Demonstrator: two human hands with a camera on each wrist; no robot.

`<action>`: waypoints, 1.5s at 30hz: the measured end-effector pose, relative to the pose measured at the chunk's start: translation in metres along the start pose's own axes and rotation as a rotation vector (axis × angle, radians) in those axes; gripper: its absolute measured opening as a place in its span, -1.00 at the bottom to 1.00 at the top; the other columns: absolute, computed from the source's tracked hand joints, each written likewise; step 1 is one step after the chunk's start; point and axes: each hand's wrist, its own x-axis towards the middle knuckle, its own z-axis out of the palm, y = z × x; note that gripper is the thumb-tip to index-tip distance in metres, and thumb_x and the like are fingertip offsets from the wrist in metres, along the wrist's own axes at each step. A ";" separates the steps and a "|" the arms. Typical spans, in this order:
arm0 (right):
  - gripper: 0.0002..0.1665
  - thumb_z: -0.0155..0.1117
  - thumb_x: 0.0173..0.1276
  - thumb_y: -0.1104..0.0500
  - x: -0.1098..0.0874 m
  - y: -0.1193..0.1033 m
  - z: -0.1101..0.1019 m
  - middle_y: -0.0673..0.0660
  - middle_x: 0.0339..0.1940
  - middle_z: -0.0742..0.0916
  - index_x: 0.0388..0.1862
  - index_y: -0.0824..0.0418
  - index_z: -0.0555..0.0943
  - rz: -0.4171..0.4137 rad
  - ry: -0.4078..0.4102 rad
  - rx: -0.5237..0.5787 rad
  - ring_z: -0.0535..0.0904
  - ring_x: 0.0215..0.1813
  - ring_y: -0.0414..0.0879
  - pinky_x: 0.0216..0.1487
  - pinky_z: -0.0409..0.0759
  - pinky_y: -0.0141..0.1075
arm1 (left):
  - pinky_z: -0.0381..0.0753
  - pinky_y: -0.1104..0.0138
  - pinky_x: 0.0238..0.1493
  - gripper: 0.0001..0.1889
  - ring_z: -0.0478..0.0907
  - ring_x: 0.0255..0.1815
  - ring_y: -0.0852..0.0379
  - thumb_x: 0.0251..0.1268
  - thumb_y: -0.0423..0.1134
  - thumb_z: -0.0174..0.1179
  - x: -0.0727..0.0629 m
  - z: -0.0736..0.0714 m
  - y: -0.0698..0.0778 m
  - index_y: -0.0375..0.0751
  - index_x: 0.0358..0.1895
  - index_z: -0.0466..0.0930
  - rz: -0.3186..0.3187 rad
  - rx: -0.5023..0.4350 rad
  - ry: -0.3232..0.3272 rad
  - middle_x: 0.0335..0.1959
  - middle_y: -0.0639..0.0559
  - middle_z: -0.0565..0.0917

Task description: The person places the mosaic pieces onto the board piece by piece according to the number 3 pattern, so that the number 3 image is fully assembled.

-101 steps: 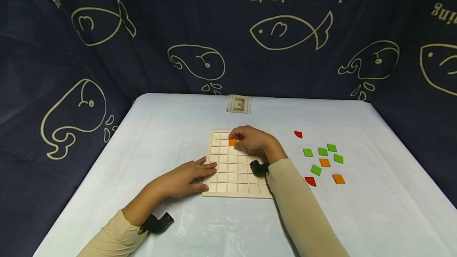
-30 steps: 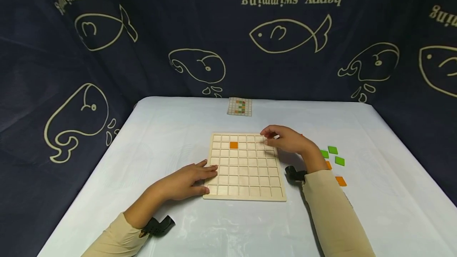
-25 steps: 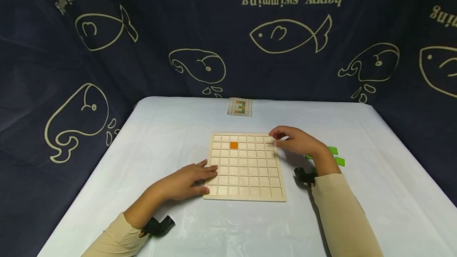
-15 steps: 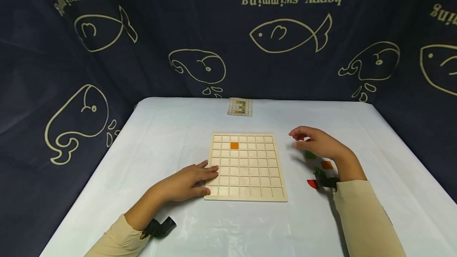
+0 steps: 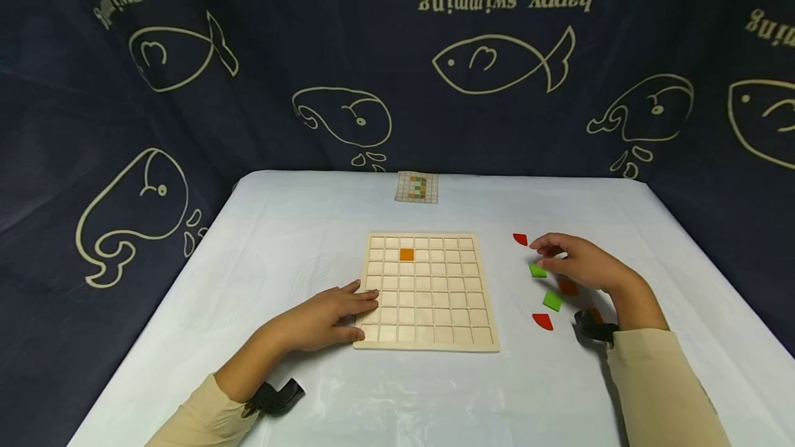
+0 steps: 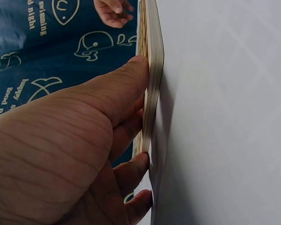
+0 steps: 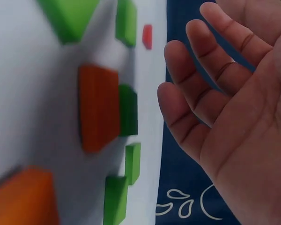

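A wooden grid board point(image 5: 435, 295) lies on the white table with one orange square tile point(image 5: 406, 254) in a cell near its far left. My left hand point(image 5: 319, 316) rests on the board's left edge, fingers extended; in the left wrist view its thumb lies against the rim. Over the loose tiles on the right hovers my right hand point(image 5: 584, 264), fingers loosely bent and holding nothing. Its fingertips are close by a green tile point(image 5: 537, 271) and a red quarter-round tile point(image 5: 520, 239). An orange tile point(image 7: 98, 112) shows below the palm in the right wrist view.
Nearer me lie another green tile point(image 5: 552, 301) and a red quarter-round tile point(image 5: 542, 322). Several other tiles are hidden under the right hand in the head view. A pattern card point(image 5: 416, 187) lies at the table's far edge, before a dark curtain point(image 5: 497, 123).
My right hand has let go of the orange tile, now in the board's cell, and moved right over the loose tiles. The left hand has stayed at the board's edge.
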 end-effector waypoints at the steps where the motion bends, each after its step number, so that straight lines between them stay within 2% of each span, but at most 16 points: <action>1: -0.59 0.27 0.43 0.10 0.000 0.001 0.000 0.19 0.04 0.61 0.20 0.19 0.54 0.005 -0.006 -0.005 0.45 0.07 0.09 0.01 0.52 -0.11 | 0.15 -0.16 0.40 -0.41 0.06 0.54 -0.24 0.38 -0.11 0.26 -0.001 0.000 0.000 -0.26 0.41 0.42 0.000 -0.001 0.000 0.47 -0.05 0.34; 11: -0.65 0.29 0.41 0.13 0.000 0.013 0.007 0.11 -0.10 0.60 0.13 0.16 0.56 0.020 -0.034 -0.007 0.43 -0.02 0.04 -0.02 0.48 -0.14 | 0.16 -0.14 0.41 -0.41 0.07 0.53 -0.25 0.37 -0.14 0.27 -0.001 0.000 0.001 -0.28 0.40 0.42 0.020 -0.002 0.013 0.46 -0.08 0.35; 21: -0.65 0.31 0.39 0.17 0.001 0.018 0.011 0.16 0.04 0.61 0.12 0.20 0.57 0.006 -0.025 0.014 0.43 0.03 0.07 0.12 0.45 -0.04 | 0.15 -0.15 0.41 -0.41 0.07 0.53 -0.24 0.37 -0.13 0.27 0.000 0.000 0.002 -0.26 0.40 0.43 0.006 -0.005 0.013 0.47 -0.06 0.35; 39: -0.64 0.33 0.36 0.20 0.001 0.018 0.014 0.14 -0.06 0.61 0.10 0.28 0.57 -0.026 -0.026 -0.004 0.44 -0.02 0.06 0.04 0.48 -0.08 | 0.16 -0.15 0.40 -0.42 0.09 0.52 -0.26 0.36 -0.14 0.28 -0.001 -0.002 0.001 -0.27 0.39 0.43 0.018 0.009 0.016 0.45 -0.07 0.36; 45: -0.63 0.32 0.36 0.21 0.001 0.017 0.013 0.18 -0.02 0.61 0.11 0.27 0.56 0.005 -0.034 -0.016 0.44 0.00 0.09 0.08 0.47 -0.04 | 0.15 -0.15 0.41 -0.41 0.09 0.53 -0.25 0.37 -0.13 0.27 0.000 -0.001 0.001 -0.26 0.40 0.43 0.011 0.003 0.012 0.46 -0.06 0.35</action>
